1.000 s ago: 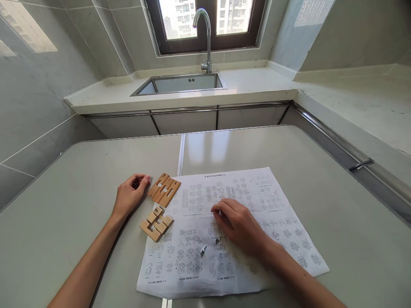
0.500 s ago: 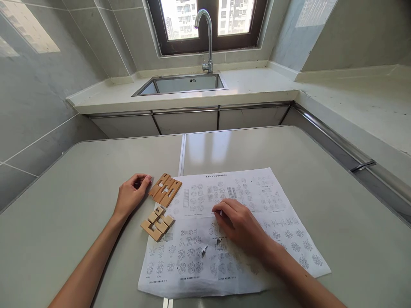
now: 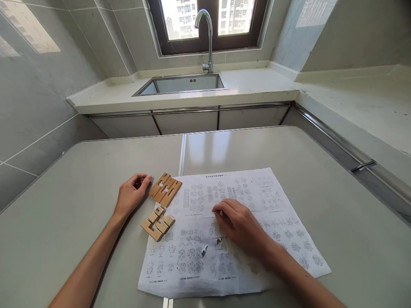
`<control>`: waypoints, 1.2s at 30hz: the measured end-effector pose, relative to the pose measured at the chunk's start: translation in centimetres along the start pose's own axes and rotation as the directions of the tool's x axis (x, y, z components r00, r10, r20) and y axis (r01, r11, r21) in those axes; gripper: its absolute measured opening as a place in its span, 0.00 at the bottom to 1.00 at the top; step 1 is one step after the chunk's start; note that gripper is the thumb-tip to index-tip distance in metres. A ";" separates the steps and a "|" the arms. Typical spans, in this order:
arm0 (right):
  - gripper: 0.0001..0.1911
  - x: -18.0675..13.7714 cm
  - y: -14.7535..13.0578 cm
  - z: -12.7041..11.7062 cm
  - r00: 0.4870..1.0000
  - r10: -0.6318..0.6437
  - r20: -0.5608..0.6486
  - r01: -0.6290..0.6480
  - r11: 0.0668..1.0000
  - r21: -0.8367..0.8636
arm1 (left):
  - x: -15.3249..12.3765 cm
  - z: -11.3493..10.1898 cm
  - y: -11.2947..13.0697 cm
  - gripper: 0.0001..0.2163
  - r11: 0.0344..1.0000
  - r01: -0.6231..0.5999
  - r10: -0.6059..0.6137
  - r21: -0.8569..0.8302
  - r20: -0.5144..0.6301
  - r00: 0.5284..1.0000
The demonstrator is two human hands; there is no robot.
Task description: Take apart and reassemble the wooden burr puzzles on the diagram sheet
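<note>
Two sets of wooden pieces, darker ones [image 3: 159, 195] and paler ones [image 3: 161, 226], overlap the left edge of the sheet [image 3: 189, 219], the darker at its far-left corner; a tug on the paper could skew both. The left hand [image 3: 131, 193], just beside the darker set on the surface [image 3: 90, 184], might nudge it. The right hand [image 3: 239, 220], dragged nearer, could lengthen a tear [image 3: 204, 251] (already gaping). Each grip is loosely curled, partly open, seemingly holding nothing.

The view is taken from the person's head, above the near side of the table [image 3: 250, 149] and faced forward and down. The left hand [image 3: 131, 194] is framed at eight o'clock and the right hand [image 3: 240, 224] at five, both nearby; the window [image 3: 214, 25] is faced at twelve, well beyond.
</note>
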State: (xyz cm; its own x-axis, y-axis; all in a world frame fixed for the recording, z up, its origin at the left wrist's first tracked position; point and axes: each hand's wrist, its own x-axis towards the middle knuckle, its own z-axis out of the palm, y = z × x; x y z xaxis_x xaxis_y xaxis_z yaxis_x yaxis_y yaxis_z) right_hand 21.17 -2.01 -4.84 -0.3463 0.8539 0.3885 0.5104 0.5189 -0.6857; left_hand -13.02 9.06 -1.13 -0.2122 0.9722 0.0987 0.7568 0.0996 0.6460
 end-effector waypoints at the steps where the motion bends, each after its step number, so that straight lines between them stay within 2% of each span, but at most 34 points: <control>1: 0.09 0.0 0.0 0.0 1.000 0.001 0.001 -0.001 1.000 -0.003 | 0.0 0.0 0.0 0.20 1.000 0.001 -0.001 0.001 -0.002 1.000; 36: 0.09 0.0 -0.1 -0.1 1.000 -0.013 -0.001 0.013 0.999 -0.031 | 0.2 0.2 -0.6 0.20 1.000 -0.014 0.014 0.008 0.000 1.000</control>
State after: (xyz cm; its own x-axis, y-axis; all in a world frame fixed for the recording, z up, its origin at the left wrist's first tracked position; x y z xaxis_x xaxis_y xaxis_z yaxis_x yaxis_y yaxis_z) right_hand 21.18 -2.04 -4.71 -0.3524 0.8471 0.3978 0.5297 0.5310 -0.6614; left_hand -13.40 9.19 -1.61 -0.2015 0.9736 0.1076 0.7647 0.0877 0.6385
